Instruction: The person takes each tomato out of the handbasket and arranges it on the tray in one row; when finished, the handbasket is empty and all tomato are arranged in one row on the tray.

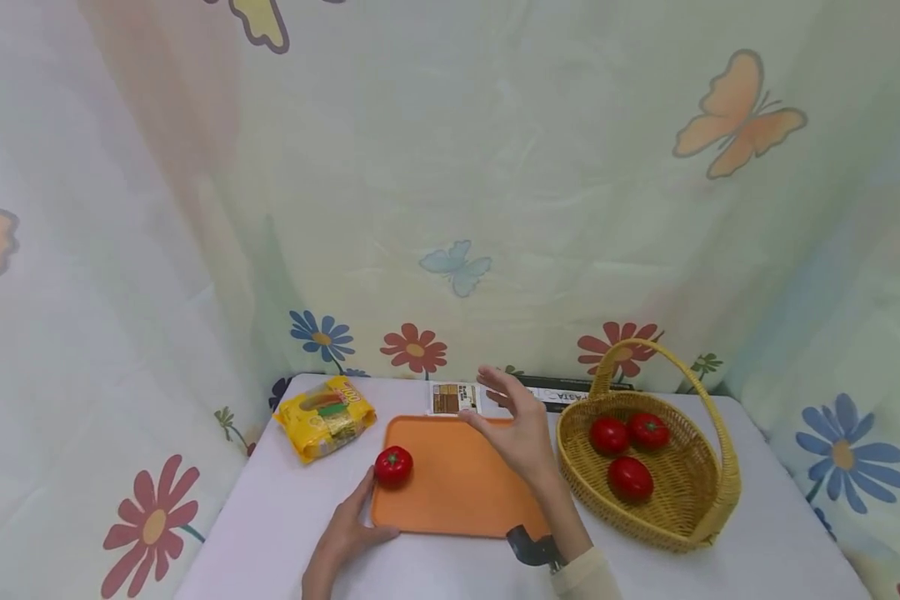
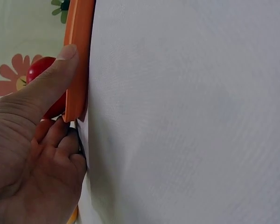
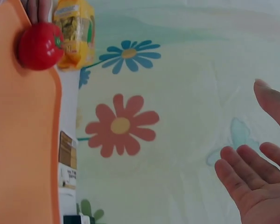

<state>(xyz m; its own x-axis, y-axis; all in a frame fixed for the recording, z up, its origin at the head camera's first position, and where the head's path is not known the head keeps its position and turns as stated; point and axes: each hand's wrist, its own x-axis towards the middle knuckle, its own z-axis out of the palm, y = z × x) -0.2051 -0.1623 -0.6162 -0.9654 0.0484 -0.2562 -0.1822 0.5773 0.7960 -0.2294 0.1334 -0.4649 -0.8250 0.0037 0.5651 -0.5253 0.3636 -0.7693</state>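
Note:
In the head view my left hand point(image 1: 345, 533) holds the near left corner of an orange tray point(image 1: 461, 483), thumb along the front edge and fingers at the left side. A red tomato point(image 1: 393, 467) sits at the tray's left edge, right by those fingertips. The left wrist view shows the thumb point(image 2: 56, 77) against the tray's rim point(image 2: 79, 70), with the tomato point(image 2: 39, 70) partly hidden behind it. My right hand point(image 1: 521, 429) is raised over the tray's right side, fingers spread and holding nothing. Its palm and fingers point(image 3: 259, 179) show apart from anything in the right wrist view.
A yellow wicker basket point(image 1: 579, 483) with a tall handle and three red tomatoes point(image 1: 630, 478) stands at right. A yellow packet point(image 1: 326, 418) lies at back left. Behind the tray are a small printed packet point(image 1: 444, 399) and a long pasta box point(image 1: 558, 394), before a patterned curtain.

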